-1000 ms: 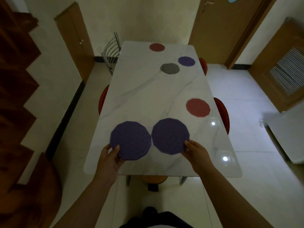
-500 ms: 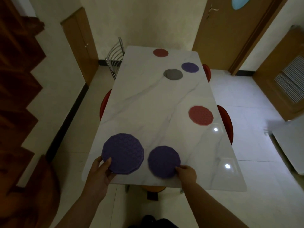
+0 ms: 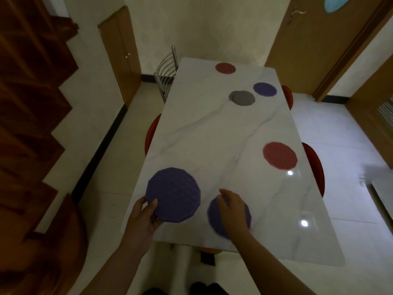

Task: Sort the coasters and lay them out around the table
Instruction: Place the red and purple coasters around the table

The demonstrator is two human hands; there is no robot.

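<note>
Head view, left fingers (image 3: 153,206) pinching large purple coaster (image 3: 173,194), right hand (image 3: 232,206) flat over smaller one (image 3: 214,218), marble table (image 3: 212,135)

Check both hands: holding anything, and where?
Left hand pinches the large purple polygonal coaster at its near-left rim. Right hand lies flat atop the smaller purple coaster; no grip visible.

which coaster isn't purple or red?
The grey coaster, far end of the table, beside the small purple coaster. All the others are purple or red.

Left hand (image 3: 143,220) pinched, thumb on top; right hand (image 3: 232,209) flat, palm down, fingers (image 3: 223,193) spread.
</note>
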